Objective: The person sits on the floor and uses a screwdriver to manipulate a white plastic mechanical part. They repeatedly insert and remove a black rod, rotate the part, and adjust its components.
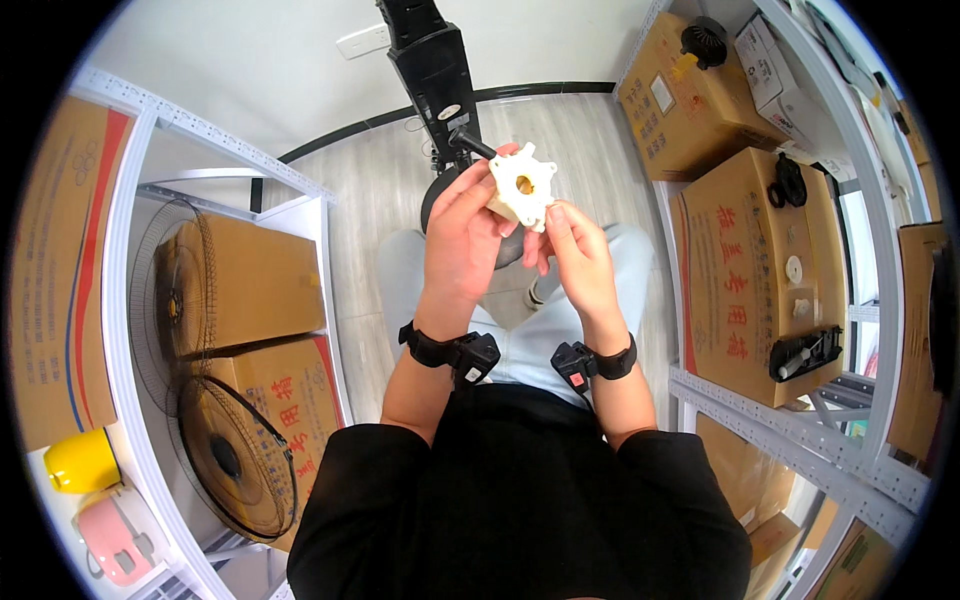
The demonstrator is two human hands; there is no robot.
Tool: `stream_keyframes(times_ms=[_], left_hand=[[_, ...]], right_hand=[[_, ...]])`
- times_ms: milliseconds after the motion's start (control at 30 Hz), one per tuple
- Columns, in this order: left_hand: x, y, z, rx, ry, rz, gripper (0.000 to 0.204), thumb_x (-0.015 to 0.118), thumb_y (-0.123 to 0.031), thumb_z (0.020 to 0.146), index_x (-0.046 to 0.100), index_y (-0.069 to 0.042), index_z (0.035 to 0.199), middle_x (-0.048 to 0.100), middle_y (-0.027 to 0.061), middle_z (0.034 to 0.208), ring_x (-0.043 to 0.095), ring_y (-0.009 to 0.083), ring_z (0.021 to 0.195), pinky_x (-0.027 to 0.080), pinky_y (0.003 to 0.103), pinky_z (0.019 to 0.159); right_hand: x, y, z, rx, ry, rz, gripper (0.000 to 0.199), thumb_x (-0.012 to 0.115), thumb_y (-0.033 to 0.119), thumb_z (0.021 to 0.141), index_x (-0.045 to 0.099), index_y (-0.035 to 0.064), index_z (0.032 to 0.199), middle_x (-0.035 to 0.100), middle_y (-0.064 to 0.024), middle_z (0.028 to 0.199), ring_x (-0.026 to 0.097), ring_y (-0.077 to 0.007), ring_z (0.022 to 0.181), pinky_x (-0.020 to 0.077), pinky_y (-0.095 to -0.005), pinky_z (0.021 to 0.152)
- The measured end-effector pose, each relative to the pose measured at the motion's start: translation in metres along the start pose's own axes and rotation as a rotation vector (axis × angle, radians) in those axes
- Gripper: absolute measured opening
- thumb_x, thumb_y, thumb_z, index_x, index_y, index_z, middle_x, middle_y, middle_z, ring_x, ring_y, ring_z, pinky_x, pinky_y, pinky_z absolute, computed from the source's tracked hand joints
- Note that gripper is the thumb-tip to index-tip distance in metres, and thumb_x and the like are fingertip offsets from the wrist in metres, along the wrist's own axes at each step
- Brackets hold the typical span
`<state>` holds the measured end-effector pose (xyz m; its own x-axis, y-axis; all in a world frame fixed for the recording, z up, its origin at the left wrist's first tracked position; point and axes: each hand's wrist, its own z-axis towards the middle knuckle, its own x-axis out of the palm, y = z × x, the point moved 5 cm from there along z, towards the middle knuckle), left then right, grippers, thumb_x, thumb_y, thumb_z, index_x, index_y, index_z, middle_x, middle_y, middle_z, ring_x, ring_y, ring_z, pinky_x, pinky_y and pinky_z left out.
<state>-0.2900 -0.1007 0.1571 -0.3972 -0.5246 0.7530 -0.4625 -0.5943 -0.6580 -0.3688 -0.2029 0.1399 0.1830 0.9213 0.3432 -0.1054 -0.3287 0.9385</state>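
Note:
My left hand (462, 235) and my right hand (577, 250) are raised together in front of me, both gripping a white plastic part (524, 186) with a round lobed rim and a central hole. The left fingers wrap its left side; the right fingertips pinch its lower right edge. Just beyond it stands a black fan stand (430, 70) with a short shaft pointing toward the part. Black wrist bands sit on both forearms.
Metal shelving flanks me. The left shelf (125, 330) holds cardboard boxes, black fan grilles (235, 460), a yellow and a pink object. The right shelf (780, 420) carries boxes with small black fan parts (805, 352) on top. Wood-look floor lies ahead.

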Motion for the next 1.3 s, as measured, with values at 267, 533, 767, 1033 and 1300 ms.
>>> stream_keyframes(times_ms=[267, 533, 767, 1033, 1300], left_hand=[[0.005, 0.002, 0.000, 0.003, -0.050, -0.070, 0.038, 0.044, -0.011, 0.094, 0.048, 0.008, 0.127, 0.060, 0.0106, 0.106, 0.053, 0.0097, 0.082, 0.040, 0.022, 0.062], [0.005, 0.009, 0.000, -0.005, -0.081, -0.062, 0.037, 0.045, -0.010, 0.094, 0.048, 0.008, 0.126, 0.060, 0.0103, 0.106, 0.053, 0.0095, 0.080, 0.041, 0.023, 0.062], [0.005, 0.010, -0.001, 0.000, -0.052, -0.076, 0.035, 0.045, -0.011, 0.095, 0.051, 0.008, 0.123, 0.061, 0.0097, 0.102, 0.053, 0.0107, 0.079, 0.040, 0.023, 0.062], [0.027, 0.030, 0.012, -0.013, 0.007, 0.046, 0.043, 0.045, -0.015, 0.095, 0.043, 0.011, 0.129, 0.056, 0.0135, 0.111, 0.054, 0.0138, 0.089, 0.039, 0.024, 0.066], [0.028, 0.058, 0.025, -0.125, 0.077, -0.045, 0.041, 0.039, -0.017, 0.097, 0.041, 0.007, 0.131, 0.053, 0.0230, 0.122, 0.055, 0.0225, 0.098, 0.040, 0.026, 0.066]], right_hand=[[0.000, 0.024, -0.011, -0.336, -0.250, -0.577, 0.028, 0.073, 0.008, 0.080, 0.060, 0.0009, 0.104, 0.065, -0.0042, 0.086, 0.060, -0.0075, 0.070, 0.0446, -0.0204, 0.056], [0.003, 0.031, -0.015, -0.524, -0.372, -0.786, 0.023, 0.074, 0.006, 0.078, 0.061, 0.0022, 0.097, 0.064, -0.0075, 0.082, 0.061, -0.0115, 0.065, 0.0453, -0.0230, 0.053], [0.000, 0.031, -0.016, -0.569, -0.385, -0.766, 0.022, 0.073, 0.004, 0.078, 0.062, 0.0015, 0.097, 0.065, -0.0072, 0.084, 0.062, -0.0105, 0.066, 0.0473, -0.0219, 0.056], [-0.033, 0.026, -0.025, -0.145, -0.379, -0.224, 0.022, 0.072, 0.007, 0.082, 0.061, -0.0015, 0.098, 0.068, -0.0066, 0.085, 0.063, -0.0068, 0.068, 0.0480, -0.0190, 0.057], [-0.129, 0.050, -0.066, -0.158, -0.592, -0.384, 0.025, 0.063, 0.014, 0.089, 0.060, 0.0056, 0.112, 0.067, -0.0026, 0.089, 0.061, -0.0067, 0.071, 0.0468, -0.0211, 0.058]])
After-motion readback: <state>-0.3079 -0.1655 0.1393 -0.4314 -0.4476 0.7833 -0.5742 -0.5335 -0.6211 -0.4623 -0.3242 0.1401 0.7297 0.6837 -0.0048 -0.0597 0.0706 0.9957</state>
